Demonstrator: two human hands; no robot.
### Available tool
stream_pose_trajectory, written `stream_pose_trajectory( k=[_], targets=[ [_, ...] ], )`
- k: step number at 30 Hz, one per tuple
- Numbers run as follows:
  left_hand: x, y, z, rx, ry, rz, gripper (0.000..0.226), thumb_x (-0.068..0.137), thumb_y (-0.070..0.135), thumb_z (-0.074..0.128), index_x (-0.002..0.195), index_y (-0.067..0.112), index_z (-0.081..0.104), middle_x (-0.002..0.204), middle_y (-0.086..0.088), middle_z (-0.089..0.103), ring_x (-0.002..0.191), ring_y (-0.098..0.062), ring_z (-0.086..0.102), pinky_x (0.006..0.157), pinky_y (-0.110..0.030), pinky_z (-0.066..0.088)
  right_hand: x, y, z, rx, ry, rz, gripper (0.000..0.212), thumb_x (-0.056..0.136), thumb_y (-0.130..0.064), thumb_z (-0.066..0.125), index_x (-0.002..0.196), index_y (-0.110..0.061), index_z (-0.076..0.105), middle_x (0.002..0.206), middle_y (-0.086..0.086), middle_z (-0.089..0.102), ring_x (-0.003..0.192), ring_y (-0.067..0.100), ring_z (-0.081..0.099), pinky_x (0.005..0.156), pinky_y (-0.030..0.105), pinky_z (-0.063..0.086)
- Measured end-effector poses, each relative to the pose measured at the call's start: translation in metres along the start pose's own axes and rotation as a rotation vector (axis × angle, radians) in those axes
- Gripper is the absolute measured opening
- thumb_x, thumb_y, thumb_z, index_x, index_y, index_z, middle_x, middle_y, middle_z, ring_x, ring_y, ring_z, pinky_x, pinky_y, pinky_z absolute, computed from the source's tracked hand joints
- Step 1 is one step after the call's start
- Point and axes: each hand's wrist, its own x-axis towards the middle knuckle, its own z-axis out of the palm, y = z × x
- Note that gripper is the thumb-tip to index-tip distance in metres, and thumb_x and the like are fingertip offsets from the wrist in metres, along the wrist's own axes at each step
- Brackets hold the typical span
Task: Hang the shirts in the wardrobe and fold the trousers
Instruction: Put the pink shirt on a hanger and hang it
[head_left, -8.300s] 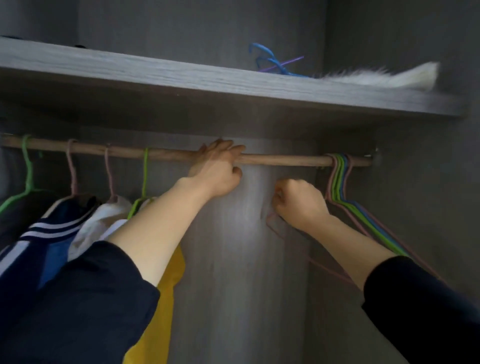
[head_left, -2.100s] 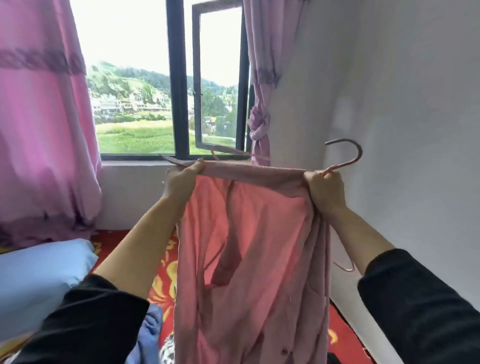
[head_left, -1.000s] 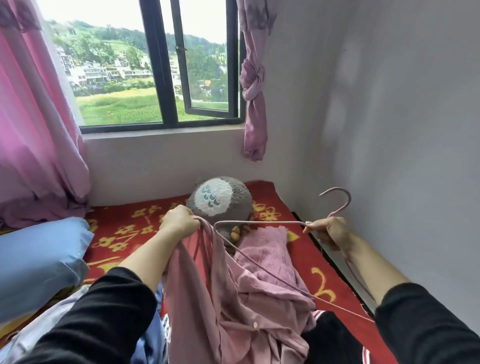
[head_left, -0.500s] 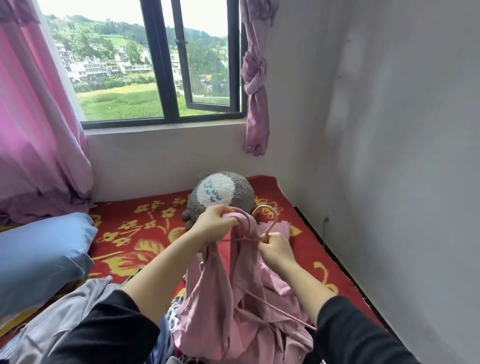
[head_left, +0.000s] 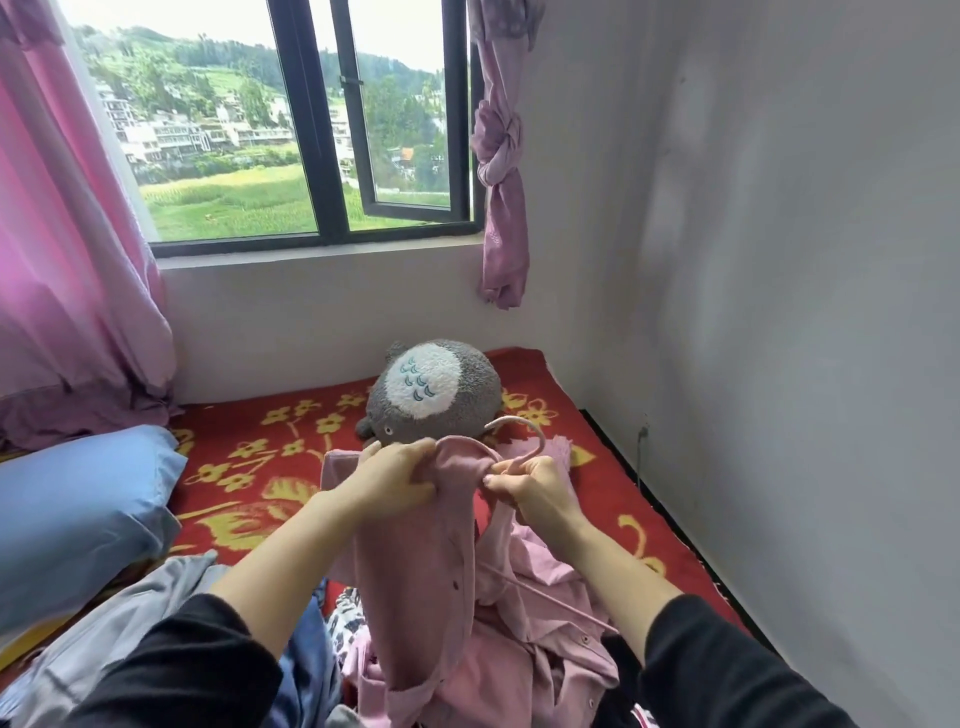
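Head view: left fingers (head_left: 411, 470) bunch the pink shirt (head_left: 415, 571) at its collar, right fingers (head_left: 501, 486) just beside them pinch the hanger (head_left: 542, 436) below its hook; loosen either grip and the shirt hanging beneath may slide off.

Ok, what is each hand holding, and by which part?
The left hand grips the pink button-up shirt by its bunched top edge; the right hand pinches the thin pink wire hanger at the neck, just below its hook.

Both hands (head_left: 397, 475) (head_left: 535, 486) grip pink shirt (head_left: 415, 571) and hanger (head_left: 530, 441)
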Motion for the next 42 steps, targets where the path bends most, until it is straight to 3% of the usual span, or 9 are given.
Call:
stream_pose_trajectory(
  k=[4,7,10,17,22,26,29,34,42],
  targets=[
    [0.0,-0.001,0.006,-0.191,0.098,0.057,0.018,0.065,0.023,0.045,0.056,0.016,0.032,0.052,0.003,0.037,0.059,-0.021,0.044,0.059,-0.035,0.035,-0.006,-0.004,-0.014,0.237,-0.283,0.246,0.027,0.076,0.005,0.035,0.079,0.006,0.062,0.07,0.018,0.059,0.059,0.02,0.051,0.048,0.023,0.043],
    [-0.003,0.002,0.0,-0.318,0.128,0.095,0.019,0.061,0.021,0.046,0.052,0.015,0.03,0.05,0.007,0.027,0.05,-0.008,0.026,0.051,-0.027,0.026,-0.003,0.006,-0.03,-0.112,-0.29,0.219,0.022,0.077,0.007,0.05,0.093,0.009,0.065,0.082,0.016,0.062,0.075,0.023,0.056,0.063,0.033,0.048],
    [-0.006,0.011,-0.004,-0.327,0.141,0.13,0.022,0.061,0.021,0.048,0.051,0.015,0.029,0.05,0.007,0.026,0.049,-0.009,0.024,0.047,-0.022,0.023,0.004,0.021,-0.025,-0.545,-0.282,0.154,0.036,0.074,-0.027,0.078,0.088,0.001,0.061,0.078,0.007,0.062,0.072,0.02,0.057,0.062,0.037,0.047],
    [-0.015,0.012,-0.027,-0.387,0.134,0.175,0.022,0.06,0.016,0.048,0.052,0.013,0.028,0.054,0.005,0.024,0.052,-0.008,0.023,0.048,-0.028,0.021,0.013,0.041,-0.043,-1.052,-0.065,0.138,0.021,0.081,-0.021,0.051,0.06,-0.021,0.052,0.084,0.006,0.067,0.08,0.027,0.063,0.061,0.029,0.04],
    [-0.025,-0.019,-0.045,-0.32,0.161,0.089,0.021,0.059,0.019,0.049,0.05,0.011,0.032,0.052,0.008,0.026,0.05,-0.007,0.025,0.047,-0.028,0.024,0.017,0.035,-0.081,-0.623,0.08,0.205,0.027,0.088,-0.002,0.04,0.068,0.0,0.059,0.068,0.008,0.054,0.066,0.019,0.047,0.057,0.027,0.033],
    [-0.024,-0.034,-0.053,-0.317,0.217,0.021,0.018,0.059,0.021,0.049,0.048,0.015,0.037,0.048,0.01,0.029,0.047,-0.005,0.027,0.048,-0.028,0.027,0.007,0.009,-0.083,-0.289,-0.086,0.099,0.024,0.082,-0.029,0.061,0.07,-0.01,0.054,0.066,-0.001,0.056,0.05,0.001,0.053,0.046,0.013,0.041],
    [-0.021,-0.043,-0.059,-0.31,0.245,-0.013,0.019,0.059,0.025,0.05,0.049,0.014,0.039,0.049,0.01,0.032,0.048,-0.006,0.029,0.05,-0.029,0.029,0.011,-0.002,-0.095,-0.684,-0.234,0.069,0.041,0.067,-0.052,0.077,0.083,-0.015,0.067,0.072,-0.008,0.066,0.064,0.004,0.062,0.057,0.023,0.048],
    [-0.02,-0.04,-0.051,-0.108,0.276,-0.039,0.028,0.06,0.037,0.049,0.059,0.009,0.048,0.047,0.003,0.038,0.048,-0.015,0.04,0.052,-0.032,0.038,0.019,0.008,-0.101,-1.432,0.192,-0.148,0.022,0.088,-0.031,0.052,0.082,-0.017,0.067,0.087,0.003,0.067,0.085,0.027,0.066,0.068,0.032,0.045],
    [-0.023,-0.032,-0.043,-0.016,0.482,-0.147,0.031,0.065,0.041,0.049,0.056,0.012,0.048,0.052,0.002,0.052,0.061,-0.027,0.049,0.053,-0.031,0.034,0.031,0.017,-0.119,-1.084,0.409,0.012,0.018,0.08,-0.005,0.05,0.065,-0.015,0.046,0.059,0.0,0.046,0.075,0.036,0.06,0.058,0.031,0.034]
  ],
)
